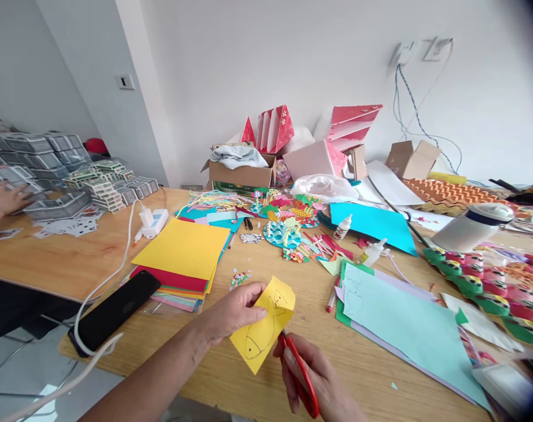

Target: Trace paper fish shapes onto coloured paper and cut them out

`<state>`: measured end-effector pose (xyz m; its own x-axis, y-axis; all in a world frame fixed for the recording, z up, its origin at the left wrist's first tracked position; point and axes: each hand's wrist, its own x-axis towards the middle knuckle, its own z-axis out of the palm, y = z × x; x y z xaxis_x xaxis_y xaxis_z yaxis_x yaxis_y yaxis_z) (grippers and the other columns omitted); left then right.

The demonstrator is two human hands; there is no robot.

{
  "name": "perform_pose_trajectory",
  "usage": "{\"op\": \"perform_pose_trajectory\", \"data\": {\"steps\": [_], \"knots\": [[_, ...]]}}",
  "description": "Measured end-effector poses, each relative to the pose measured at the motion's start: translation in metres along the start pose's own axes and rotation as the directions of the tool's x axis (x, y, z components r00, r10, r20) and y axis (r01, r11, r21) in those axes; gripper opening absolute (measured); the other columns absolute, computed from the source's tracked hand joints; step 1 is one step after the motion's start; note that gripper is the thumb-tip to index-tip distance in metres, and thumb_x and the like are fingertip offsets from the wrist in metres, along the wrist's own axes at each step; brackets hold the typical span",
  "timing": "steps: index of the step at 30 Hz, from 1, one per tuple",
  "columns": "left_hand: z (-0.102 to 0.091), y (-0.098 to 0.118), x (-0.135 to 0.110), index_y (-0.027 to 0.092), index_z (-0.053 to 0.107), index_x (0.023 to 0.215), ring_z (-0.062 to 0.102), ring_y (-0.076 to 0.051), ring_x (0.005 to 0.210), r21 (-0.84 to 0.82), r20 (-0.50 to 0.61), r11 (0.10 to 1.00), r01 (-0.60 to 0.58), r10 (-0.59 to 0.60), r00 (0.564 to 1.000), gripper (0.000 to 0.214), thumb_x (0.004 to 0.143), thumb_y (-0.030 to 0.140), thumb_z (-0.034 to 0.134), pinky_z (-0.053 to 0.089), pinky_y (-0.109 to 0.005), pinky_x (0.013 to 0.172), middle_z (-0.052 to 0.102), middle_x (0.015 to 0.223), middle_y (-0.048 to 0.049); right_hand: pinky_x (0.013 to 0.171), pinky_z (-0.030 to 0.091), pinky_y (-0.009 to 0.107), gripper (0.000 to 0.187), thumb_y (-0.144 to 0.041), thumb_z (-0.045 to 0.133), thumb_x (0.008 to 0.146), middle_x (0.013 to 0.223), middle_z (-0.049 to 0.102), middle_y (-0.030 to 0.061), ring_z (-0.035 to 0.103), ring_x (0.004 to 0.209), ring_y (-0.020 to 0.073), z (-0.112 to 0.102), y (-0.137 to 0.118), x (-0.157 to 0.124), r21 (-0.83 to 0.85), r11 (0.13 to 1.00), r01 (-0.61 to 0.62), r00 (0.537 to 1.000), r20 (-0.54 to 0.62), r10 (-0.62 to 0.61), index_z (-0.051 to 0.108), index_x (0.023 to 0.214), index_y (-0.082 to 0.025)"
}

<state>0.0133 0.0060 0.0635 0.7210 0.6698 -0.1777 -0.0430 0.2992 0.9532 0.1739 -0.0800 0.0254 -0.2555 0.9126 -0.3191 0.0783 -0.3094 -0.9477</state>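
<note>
A piece of yellow paper (266, 328) with fish outlines drawn on it is pinched between the thumb and fingers of my left hand (242, 310). In my right hand (321, 375) are red-handled scissors (302, 375), my fingers around the loops. The scissor blades meet the lower right edge of the yellow paper; how far apart the blades are I cannot tell. Beyond my left hand, small colourful paper scraps (240, 278) lie on the wooden table (231, 375).
Left are a coloured paper stack (183, 246), a black phone (117, 310) and a white cable. Light blue sheets (407, 328) lie right, near an egg tray painted green and pink (481, 287). Glue bottles (343, 227) and paper cutouts (288, 217) stand behind. Another person's hand (9, 196) is far left.
</note>
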Motion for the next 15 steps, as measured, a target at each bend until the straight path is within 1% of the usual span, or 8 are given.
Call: {"op": "perform_pose_trajectory", "data": {"steps": [6,12,15], "knots": [[-0.004,-0.001,0.003,0.015,0.053,0.096,0.053,-0.015,0.077,0.088,0.011,0.996,0.000,-0.001,1.000,0.034,0.070,0.034,0.061,0.037,-0.023,0.067,0.058,0.088,-0.0039,0.034,0.022,0.017,0.052,-0.069,0.037,0.074,0.040,0.043,-0.0082,0.037,0.029,0.0049,-0.003,0.012,0.005,-0.038,0.999,0.003,1.000,-0.005,-0.003,0.043,0.074,-0.018],[-0.004,-0.001,0.008,0.015,0.054,0.084,0.050,-0.014,0.072,0.231,-0.061,0.973,0.019,-0.005,0.998,0.023,0.070,0.031,0.058,0.036,-0.022,0.061,0.056,0.082,-0.0018,0.033,0.023,0.017,0.051,-0.070,0.037,0.073,0.039,0.042,-0.0088,0.036,0.029,0.0051,-0.004,0.012,0.005,-0.058,0.998,0.015,1.000,-0.012,-0.015,0.042,0.071,-0.019],[-0.004,0.000,0.010,0.015,0.053,0.081,0.050,-0.014,0.071,0.287,-0.070,0.958,0.030,-0.010,0.997,0.020,0.070,0.031,0.056,0.036,-0.022,0.060,0.055,0.080,-0.0015,0.034,0.023,0.017,0.050,-0.069,0.037,0.075,0.040,0.041,-0.0088,0.037,0.030,0.0050,-0.005,0.013,0.004,-0.071,0.997,0.023,1.000,-0.012,-0.024,0.042,0.071,-0.019]]}}
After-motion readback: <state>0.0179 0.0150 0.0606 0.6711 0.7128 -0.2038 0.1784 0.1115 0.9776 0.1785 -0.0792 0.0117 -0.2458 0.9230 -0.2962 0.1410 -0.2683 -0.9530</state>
